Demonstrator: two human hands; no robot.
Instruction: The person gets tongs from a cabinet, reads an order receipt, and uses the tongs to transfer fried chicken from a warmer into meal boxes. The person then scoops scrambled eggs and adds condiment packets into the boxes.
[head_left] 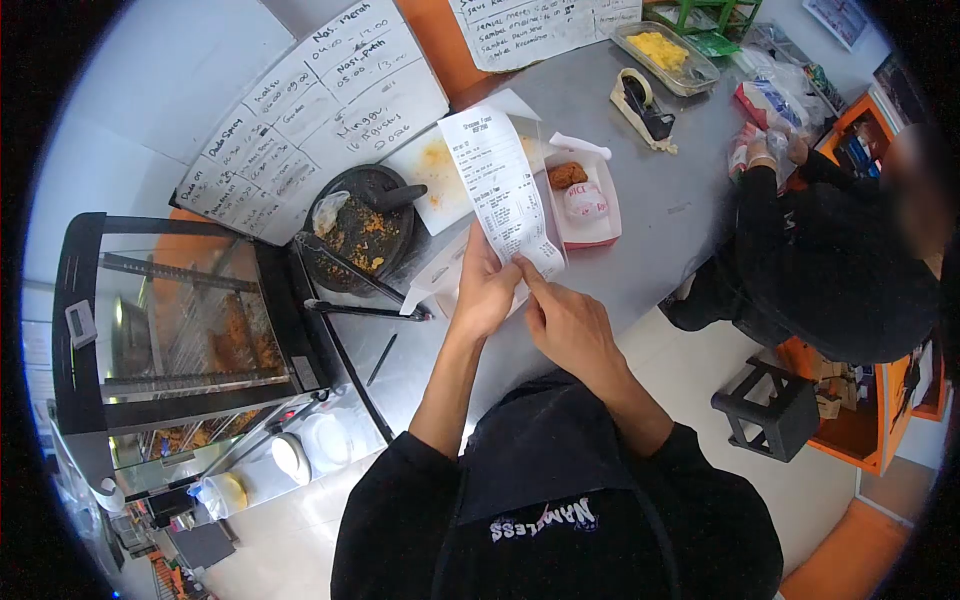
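Observation:
A long printed receipt (pixel 500 185) is raised over the counter, its lower end between my hands. My left hand (pixel 487 288) grips it from the left side, fingers closed. On the right, my right hand (pixel 572 325) is closed too, with its index finger and thumb at the bottom edge of the paper. Behind the receipt, an open takeaway box (pixel 600 232) holds a piece of fried chicken (pixel 567 175) and a wrapped rice portion (pixel 586 203). A second open white box (pixel 440 272) is partly hidden by my left hand and the receipt.
A stone mortar (pixel 325 265) with crumbs and a pestle stands left, with black tongs (pixel 365 270) across it. A glass warmer cabinet (pixel 190 320) is farther left. Tape dispenser (pixel 643 108) and yellow-food tray (pixel 668 58) sit at the back. A co-worker (pixel 830 250) handles packages at right.

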